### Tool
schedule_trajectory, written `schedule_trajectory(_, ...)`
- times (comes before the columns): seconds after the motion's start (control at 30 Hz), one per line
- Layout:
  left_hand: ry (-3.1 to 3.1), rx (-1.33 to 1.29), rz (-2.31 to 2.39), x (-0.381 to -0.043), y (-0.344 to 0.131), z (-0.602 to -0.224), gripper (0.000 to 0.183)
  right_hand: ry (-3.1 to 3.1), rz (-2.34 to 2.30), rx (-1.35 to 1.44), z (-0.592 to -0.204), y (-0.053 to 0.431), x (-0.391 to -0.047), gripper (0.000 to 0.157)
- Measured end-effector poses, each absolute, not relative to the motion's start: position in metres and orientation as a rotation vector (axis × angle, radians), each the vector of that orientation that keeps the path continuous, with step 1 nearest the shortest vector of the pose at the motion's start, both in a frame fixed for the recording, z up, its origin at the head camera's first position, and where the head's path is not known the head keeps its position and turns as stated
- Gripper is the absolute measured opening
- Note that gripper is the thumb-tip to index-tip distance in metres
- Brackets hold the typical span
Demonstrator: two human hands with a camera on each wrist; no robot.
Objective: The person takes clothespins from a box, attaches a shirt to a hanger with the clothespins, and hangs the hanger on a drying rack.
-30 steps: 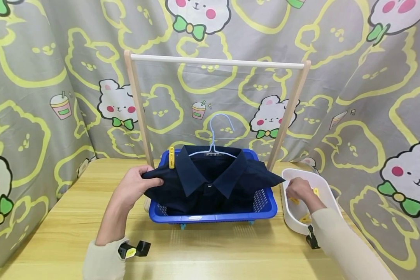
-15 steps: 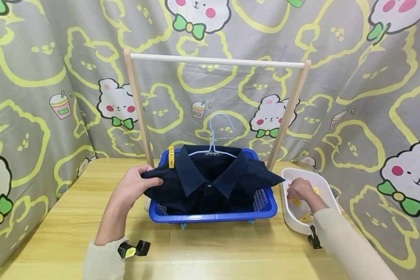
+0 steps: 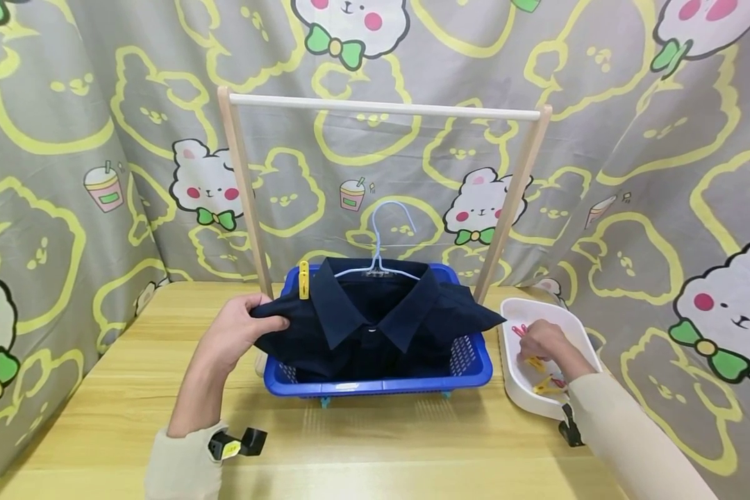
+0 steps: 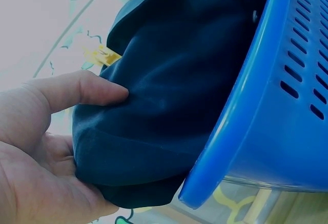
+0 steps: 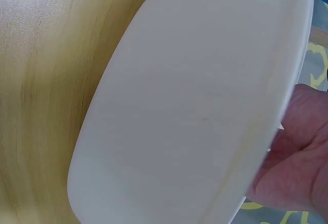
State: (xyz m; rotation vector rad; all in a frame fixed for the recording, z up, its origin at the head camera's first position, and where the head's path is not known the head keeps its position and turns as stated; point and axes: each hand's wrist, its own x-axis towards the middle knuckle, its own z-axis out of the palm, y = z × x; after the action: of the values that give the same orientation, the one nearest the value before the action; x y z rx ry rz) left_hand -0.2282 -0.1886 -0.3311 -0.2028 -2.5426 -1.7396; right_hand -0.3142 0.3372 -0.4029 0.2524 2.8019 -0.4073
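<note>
A dark navy collared shirt point(image 3: 362, 340) lies in a blue plastic basket point(image 3: 381, 389), with a light blue wire hanger point(image 3: 378, 239) inside its collar. A yellow clothespin point(image 3: 303, 281) is clipped upright at the shirt's left shoulder. My left hand point(image 3: 234, 330) grips the left sleeve end, thumb on top and fingers beneath, as the left wrist view shows. On the right, my right hand point(image 3: 545, 342) reaches down into a white tray point(image 3: 515, 403) among pink clothespins point(image 3: 520, 330) and yellow clothespins point(image 3: 542, 386). Its fingertips are hidden, so I cannot tell whether it holds one.
Behind the basket stands a rack with wooden posts point(image 3: 515, 201) and a white crossbar point(image 3: 381, 106). All of it is on a wood-grain table point(image 3: 362, 451). A patterned curtain point(image 3: 375, 42) encloses the back and sides.
My right hand has shifted slightly right and toward me inside the tray, leaving pink clothespins in sight. The left hand keeps its grip on the sleeve.
</note>
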Motion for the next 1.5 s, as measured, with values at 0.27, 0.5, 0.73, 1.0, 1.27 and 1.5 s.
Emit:
schedule_trajectory(0.27,-2.547,-0.203,-1.738,-0.2276,-0.1894,-0.3311,0.023,2.801,-0.425,0.324,-0.4008,0.3345,-0.3138,0.036)
schedule_trajectory(0.5,-2.545,-0.212,-1.737,-0.2285,-0.1889,-0.3309,0.024,2.812,-0.436,0.315,-0.4012,0.3348,-0.3111,0.043)
schedule_trajectory(0.73,-2.539,-0.204,-1.757,-0.2289,-0.1888,-0.3314,0.023,2.832,-0.426,0.342,-0.4042,0.3339,-0.3128,0.045)
schedule_trajectory(1.0,-2.543,-0.207,-1.746,-0.2287,-0.1896,-0.3315,0.023,2.818,-0.433,0.375,-0.4047,0.3301,-0.3147,0.047)
schedule_trajectory(1.27,-2.534,-0.21,-1.76,-0.2276,-0.1894,-0.3296,0.023,2.834,-0.412,0.359,-0.4032,0.329,-0.3125,0.043)
schedule_trajectory(1.5,-2.531,-0.208,-1.769,-0.2277,-0.1904,-0.3315,0.022,2.914,-0.477,0.249,-0.3958,0.3336,-0.3073,0.033)
